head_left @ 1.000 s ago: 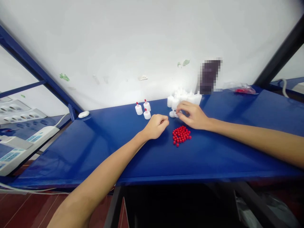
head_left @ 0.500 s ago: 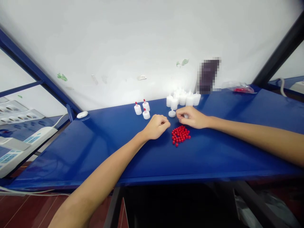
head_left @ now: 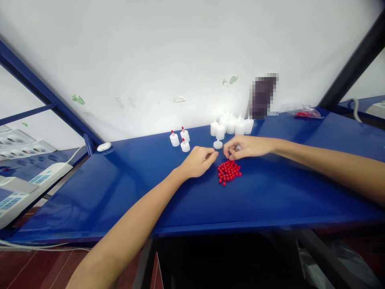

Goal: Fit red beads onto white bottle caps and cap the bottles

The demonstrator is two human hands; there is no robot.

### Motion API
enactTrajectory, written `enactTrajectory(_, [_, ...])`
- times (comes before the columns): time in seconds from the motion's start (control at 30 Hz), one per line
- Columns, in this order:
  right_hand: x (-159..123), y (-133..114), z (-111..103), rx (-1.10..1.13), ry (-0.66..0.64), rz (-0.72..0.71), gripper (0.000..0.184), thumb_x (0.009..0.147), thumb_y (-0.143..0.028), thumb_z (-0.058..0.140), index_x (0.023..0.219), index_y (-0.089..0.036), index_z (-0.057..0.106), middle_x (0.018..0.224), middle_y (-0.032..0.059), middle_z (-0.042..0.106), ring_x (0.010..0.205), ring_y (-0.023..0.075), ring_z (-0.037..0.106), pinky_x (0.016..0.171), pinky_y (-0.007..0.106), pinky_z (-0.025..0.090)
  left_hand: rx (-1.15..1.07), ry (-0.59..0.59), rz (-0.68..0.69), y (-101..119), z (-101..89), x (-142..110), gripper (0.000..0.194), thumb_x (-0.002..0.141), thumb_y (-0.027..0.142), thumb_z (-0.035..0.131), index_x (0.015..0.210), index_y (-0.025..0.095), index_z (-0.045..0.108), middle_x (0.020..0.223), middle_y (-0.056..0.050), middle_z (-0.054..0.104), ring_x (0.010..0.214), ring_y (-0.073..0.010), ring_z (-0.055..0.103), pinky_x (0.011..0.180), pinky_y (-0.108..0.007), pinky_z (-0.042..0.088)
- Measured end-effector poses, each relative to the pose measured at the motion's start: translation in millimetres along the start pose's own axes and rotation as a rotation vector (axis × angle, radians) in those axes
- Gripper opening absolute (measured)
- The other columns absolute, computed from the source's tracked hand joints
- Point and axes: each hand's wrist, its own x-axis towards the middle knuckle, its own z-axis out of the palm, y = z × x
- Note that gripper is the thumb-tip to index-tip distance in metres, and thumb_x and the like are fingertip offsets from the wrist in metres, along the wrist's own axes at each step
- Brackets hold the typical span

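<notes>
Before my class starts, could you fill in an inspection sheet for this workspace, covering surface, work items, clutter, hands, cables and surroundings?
Surface: glossy blue tabletop.
Work items: three squat white red-tipped bottles; cluster of white bottles by the wall; round white stemmed piece; heap of small red caps.
Clutter: rounded white case, left; clear plastic bag with red contents, back right.
Hands: left hand curled, contents unclear; right hand curled around a small white piece, partly hidden.
Cables: white cable at the white power strip, left.
Surroundings: marked white wall; blue frame.
</notes>
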Motion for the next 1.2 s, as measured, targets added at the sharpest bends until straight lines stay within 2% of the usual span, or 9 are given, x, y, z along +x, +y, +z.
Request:
enactTrajectory(0.17, [1,-2,4,-0.005,0.026,0.018,0.017,0.084,-0.03,0.06,0.085,-0.016,0.068,0.064,-0.0022,0.055,0.058,0.0116,0.045,0.057,0.028,0.034,0.01,-0.008,0.003,-2,-0.3,0,0.04,0.1,0.031,0.044,0.065,0.015,0.056,0.055,0.004,0.048,0.053,-0.0097,0.041,0.06,-0.027,0.029])
enactTrajectory(0.37, [6,3,16,-0.029,0.242,0.051,0.018,0.082,-0.033,0.059,0.081,-0.017,0.067,0.066,-0.0016,0.056,0.06,0.013,0.047,0.06,0.029,0.037,0.021,-0.002,-0.001,-2,-0.5,0,0.038,0.1,0.03,0.044,0.067,0.016,0.057,0.055,0.005,0.046,0.052,-0.0097,0.041,0.059,-0.026,0.031])
enactTrajectory(0.53, [11,5,23,0.01,0.418,0.066,0.026,0.084,-0.041,0.06,0.083,-0.017,0.07,0.069,0.0008,0.062,0.064,0.015,0.052,0.065,0.03,0.04,0.052,0.039,-0.027,-5,2.3,2,0.013,0.093,0.019,0.052,0.097,0.016,0.064,0.059,0.007,0.047,0.056,-0.0114,0.046,0.061,-0.025,0.035])
enactTrajectory(0.67, [10,5,27,0.143,0.598,0.025,0.028,0.087,-0.041,0.057,0.074,-0.017,0.066,0.058,-0.0019,0.054,0.055,0.013,0.047,0.059,0.029,0.037,0.093,0.011,-0.009,-5,4.8,6,0.031,0.09,0.015,0.056,0.119,0.018,0.063,0.068,0.005,0.053,0.064,-0.014,0.053,0.066,-0.026,0.039])
enactTrajectory(0.8, [9,9,29,0.23,0.75,-0.018,0.027,0.085,-0.037,0.054,0.067,-0.018,0.062,0.052,-0.0034,0.046,0.051,0.0123,0.042,0.054,0.029,0.033,0.202,-0.044,0.033,0,5.3,10,0.038,0.097,0.021,0.05,0.134,0.024,0.06,0.092,-0.004,0.062,0.079,-0.0184,0.058,0.077,-0.031,0.044])
enactTrajectory(0.87, [9,9,29,0.221,0.812,-0.024,0.024,0.082,-0.034,0.054,0.066,-0.018,0.061,0.053,-0.003,0.047,0.051,0.0125,0.042,0.054,0.029,0.033,0.246,-0.07,0.031,2,5.3,13,0.034,0.1,0.024,0.049,0.129,0.024,0.065,0.098,-0.006,0.062,0.082,-0.02,0.06,0.079,-0.033,0.046])
enactTrajectory(0.93, [8,9,30,0.21,0.847,-0.027,0.019,0.08,-0.032,0.054,0.069,-0.018,0.06,0.055,-0.0028,0.05,0.052,0.0131,0.045,0.055,0.029,0.035,0.233,-0.074,0.018,3,5.8,15,0.029,0.099,0.025,0.051,0.118,0.023,0.072,0.095,-0.006,0.063,0.081,-0.0199,0.061,0.079,-0.033,0.047])
enactTrajectory(1.1, [6,9,31,0.192,0.803,-0.044,0.013,0.079,-0.026,0.05,0.085,-0.019,0.06,0.054,-0.0043,0.051,0.048,0.0152,0.05,0.057,0.031,0.039,0.079,0.038,-0.036,-3,8.7,17,0.017,0.092,0.025,0.063,0.101,0.021,0.077,0.082,-0.002,0.064,0.071,-0.0151,0.057,0.076,-0.029,0.046])
enactTrajectory(1.2, [8,10,31,0.041,0.842,-0.131,0.018,0.075,-0.02,0.052,0.09,-0.019,0.062,0.077,0.0024,0.06,0.073,0.0207,0.06,0.073,0.034,0.046,-0.079,0.149,-0.101,-3,8.7,17,0.021,0.092,0.031,0.065,0.101,0.017,0.076,0.084,-0.003,0.068,0.063,-0.0116,0.053,0.068,-0.026,0.045])
